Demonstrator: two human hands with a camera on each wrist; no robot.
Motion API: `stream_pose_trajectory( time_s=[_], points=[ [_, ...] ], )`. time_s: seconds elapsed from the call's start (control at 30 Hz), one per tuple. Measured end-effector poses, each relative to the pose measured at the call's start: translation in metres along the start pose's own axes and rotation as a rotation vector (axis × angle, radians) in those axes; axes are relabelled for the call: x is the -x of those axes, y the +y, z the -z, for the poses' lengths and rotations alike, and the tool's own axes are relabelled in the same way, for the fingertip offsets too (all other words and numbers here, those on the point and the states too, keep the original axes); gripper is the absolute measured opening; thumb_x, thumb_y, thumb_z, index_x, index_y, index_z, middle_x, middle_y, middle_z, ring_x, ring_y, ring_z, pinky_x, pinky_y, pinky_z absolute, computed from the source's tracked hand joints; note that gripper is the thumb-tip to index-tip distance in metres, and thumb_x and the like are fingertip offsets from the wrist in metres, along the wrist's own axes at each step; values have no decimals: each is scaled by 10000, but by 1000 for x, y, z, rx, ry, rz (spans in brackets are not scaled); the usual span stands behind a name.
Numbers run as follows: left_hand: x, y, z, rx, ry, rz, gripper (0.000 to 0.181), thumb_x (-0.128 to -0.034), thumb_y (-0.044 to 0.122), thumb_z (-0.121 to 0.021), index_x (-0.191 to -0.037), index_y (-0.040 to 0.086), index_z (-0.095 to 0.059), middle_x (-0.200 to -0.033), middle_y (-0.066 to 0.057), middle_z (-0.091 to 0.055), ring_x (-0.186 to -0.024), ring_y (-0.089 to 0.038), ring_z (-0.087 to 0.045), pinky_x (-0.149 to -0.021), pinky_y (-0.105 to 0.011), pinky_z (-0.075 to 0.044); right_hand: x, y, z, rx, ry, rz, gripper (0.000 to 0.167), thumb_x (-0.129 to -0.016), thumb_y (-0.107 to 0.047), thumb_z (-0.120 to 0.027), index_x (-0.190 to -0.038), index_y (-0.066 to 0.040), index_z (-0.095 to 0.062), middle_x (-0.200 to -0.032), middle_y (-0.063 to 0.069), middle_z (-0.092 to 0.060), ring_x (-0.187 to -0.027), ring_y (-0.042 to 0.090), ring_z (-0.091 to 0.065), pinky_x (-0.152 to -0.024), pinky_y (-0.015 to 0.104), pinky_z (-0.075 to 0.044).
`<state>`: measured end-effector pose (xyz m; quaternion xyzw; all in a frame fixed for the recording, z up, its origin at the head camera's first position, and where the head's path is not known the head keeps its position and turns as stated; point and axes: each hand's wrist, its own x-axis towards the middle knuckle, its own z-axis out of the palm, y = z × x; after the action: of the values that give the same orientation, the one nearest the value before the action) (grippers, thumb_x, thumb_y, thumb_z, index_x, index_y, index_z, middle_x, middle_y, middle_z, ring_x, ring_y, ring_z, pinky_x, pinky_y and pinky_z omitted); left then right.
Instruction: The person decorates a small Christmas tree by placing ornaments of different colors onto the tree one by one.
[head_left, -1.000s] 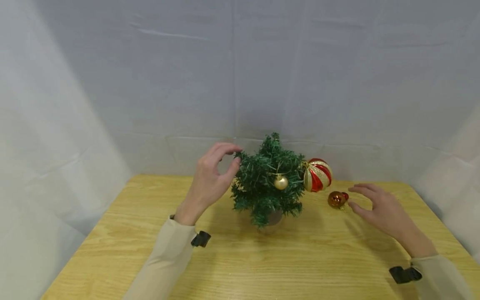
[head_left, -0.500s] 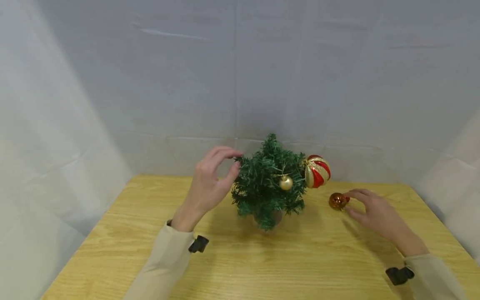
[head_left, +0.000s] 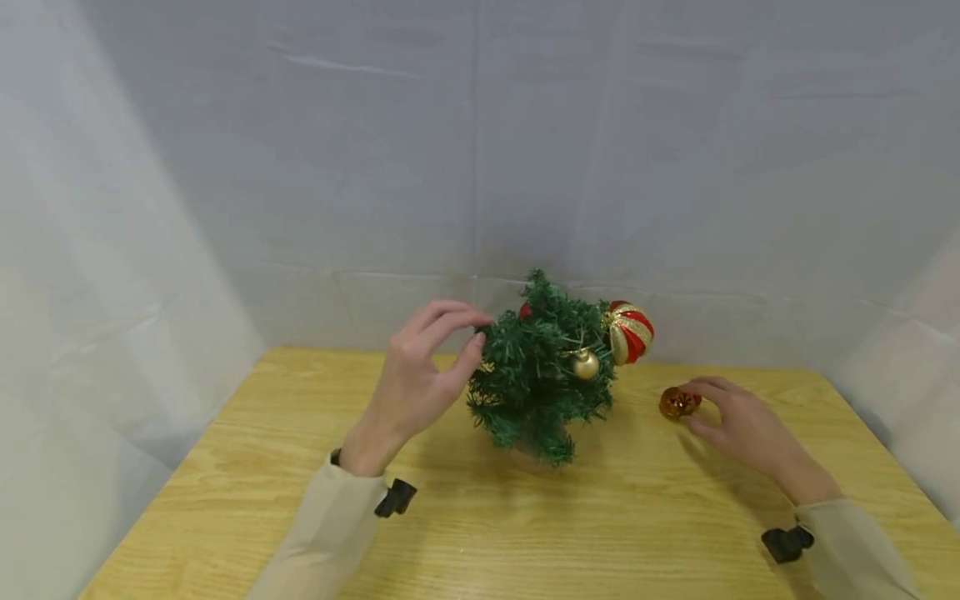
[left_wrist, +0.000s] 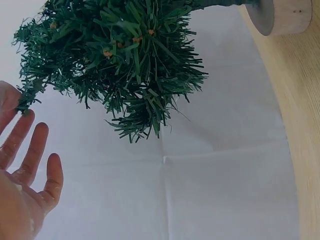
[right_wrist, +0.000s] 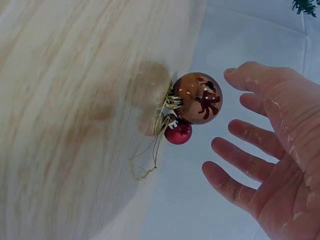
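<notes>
A small artificial Christmas tree point(head_left: 536, 383) stands on the table in a round wooden base point(left_wrist: 285, 16). My left hand point(head_left: 423, 367) pinches the tip of one of its left branches between thumb and forefinger. Hanging on the tree are a gold bauble point(head_left: 586, 364), a large red-and-gold striped bauble point(head_left: 631, 332) and a partly hidden red one point(head_left: 525, 311). To the right, a copper-coloured bauble point(right_wrist: 197, 98) and a smaller red bauble point(right_wrist: 178, 133) with gold cords lie together on the table. My right hand point(right_wrist: 280, 135) reaches beside them, fingers spread, and the right wrist view shows a gap.
The wooden table point(head_left: 465, 533) ends at a back edge close behind the tree. A pale cloth backdrop point(head_left: 360, 167) hangs behind and at both sides.
The tree has turned, carrying the gold bauble right and the striped one slightly left; a red bauble now shows near its top. My right hand has moved left to the loose baubles.
</notes>
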<state>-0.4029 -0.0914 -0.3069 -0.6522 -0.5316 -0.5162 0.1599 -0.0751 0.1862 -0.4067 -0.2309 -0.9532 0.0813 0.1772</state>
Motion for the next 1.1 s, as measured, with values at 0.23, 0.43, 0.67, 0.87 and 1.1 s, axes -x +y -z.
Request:
stream_pose_trajectory(
  time_s=[0.23,0.43,0.67,0.87,1.1],
  points=[
    [-1,-1,0,21,11,-81,203,-898,42,-724,-1094,66,-770,-1098,-79,-726,-1056,-231,-677,-957,-387,-550,3,-8,-1,29,-37,-25,463,-897,-136,-757,-1318,16,-641,-1350,317,-595,-1084,498,-661,-845,597,-563],
    [0,5,1,12,5,-126,189,-903,51,-729,-1081,88,-782,-1065,-68,-723,-1016,-221,-668,-926,-399,-532,3,-6,-3,50,-46,-7,475,-895,-129,-758,-1325,28,-632,-1360,336,-579,-1056,500,-667,-820,586,-573],
    [0,13,-1,4,-11,-177,182,-900,58,-740,-1073,93,-788,-1042,-54,-728,-997,-208,-668,-901,-379,-526,0,-3,-7,63,-51,8,477,-896,-124,-761,-1333,17,-633,-1377,325,-577,-1123,521,-634,-860,611,-557],
    [0,19,-5,7,-21,-215,176,-899,63,-743,-1066,87,-792,-1031,-50,-729,-971,-198,-665,-838,-343,-512,-3,0,-11,70,-62,18,465,-891,-113,-770,-1321,14,-647,-1349,318,-597,-1083,492,-660,-843,589,-571],
    [-1,26,-10,2,-41,-245,181,-892,52,-751,-1063,95,-794,-1030,-40,-725,-927,-176,-664,-812,-327,-498,-4,-1,-14,75,-87,5,439,-857,-78,-789,-1269,20,-674,-1245,274,-660,-1030,440,-684,-844,557,-586]
  ],
)
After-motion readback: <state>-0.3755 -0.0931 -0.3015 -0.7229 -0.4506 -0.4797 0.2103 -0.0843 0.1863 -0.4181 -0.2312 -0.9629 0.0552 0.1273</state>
